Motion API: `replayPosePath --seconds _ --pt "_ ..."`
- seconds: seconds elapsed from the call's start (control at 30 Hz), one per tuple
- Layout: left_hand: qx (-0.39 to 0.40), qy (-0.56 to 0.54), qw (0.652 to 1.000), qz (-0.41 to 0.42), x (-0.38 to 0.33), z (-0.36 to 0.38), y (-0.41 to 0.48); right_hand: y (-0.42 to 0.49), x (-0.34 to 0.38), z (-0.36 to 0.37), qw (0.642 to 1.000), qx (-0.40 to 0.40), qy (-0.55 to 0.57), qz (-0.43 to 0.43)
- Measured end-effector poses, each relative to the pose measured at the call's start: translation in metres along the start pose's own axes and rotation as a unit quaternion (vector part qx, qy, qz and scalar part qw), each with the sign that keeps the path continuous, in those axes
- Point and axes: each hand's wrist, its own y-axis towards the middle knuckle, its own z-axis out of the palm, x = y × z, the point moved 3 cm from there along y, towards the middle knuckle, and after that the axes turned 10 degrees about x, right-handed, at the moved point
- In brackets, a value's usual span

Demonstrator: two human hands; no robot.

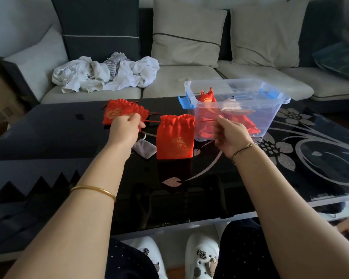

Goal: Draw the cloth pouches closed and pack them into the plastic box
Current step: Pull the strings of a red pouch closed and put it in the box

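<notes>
Between the two grips: a red pouch (pixel 175 136) is hung above the counter (pixel 210 188), its mouth half gathered.
Left grip: the left hand (pixel 125 127) is pinched shut on the left drawstring (pixel 152 121), pulled taut outward.
Right grip: the right hand (pixel 230 135) is closed on the right drawstring (pixel 205 120), drawn the opposite way.
Beyond the right grip: the plastic box (pixel 238 105) is open, red pouches already seen inside.
Behind the left grip: two more red pouches (pixel 123 111) are waiting, mouths loose; a small grey pouch (pixel 145 151) is lying just below it.
Technique, as judged: both cords should be pulled evenly and level, so the gathers are closed without the fabric bunching to one side.
Risk: a cord may be slipped if the pinch is eased early.
</notes>
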Motion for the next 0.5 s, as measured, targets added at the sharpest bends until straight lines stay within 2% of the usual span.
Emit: replayPosePath --seconds 0.03,0.07,0.1,0.17,0.27,0.4,0.5 --pt "0.023 -0.156 0.984 -0.077 0.004 0.003 0.002 0.001 -0.002 -0.001 0.997 0.002 0.077 0.033" --pt "0.042 -0.301 0.943 -0.134 0.006 0.006 0.001 0.003 -0.003 -0.003 0.987 -0.002 0.148 0.061" --pt "0.049 -0.401 0.9 -0.162 0.008 0.007 0.001 0.004 -0.005 -0.004 0.976 -0.013 0.202 0.079" --pt "0.047 -0.487 0.856 -0.171 0.008 0.008 0.001 0.005 -0.009 -0.006 0.961 -0.037 0.255 0.099" --pt "0.055 -0.539 0.832 -0.122 -0.003 0.011 -0.005 0.003 -0.011 -0.002 0.959 -0.047 0.262 0.097" --pt "0.154 -0.487 0.86 -0.013 -0.027 0.019 -0.013 0.003 -0.004 0.002 0.979 -0.042 0.196 0.046" --pt "0.185 -0.446 0.875 0.008 -0.043 0.027 -0.02 -0.004 0.013 0.012 0.989 -0.029 0.139 -0.037"
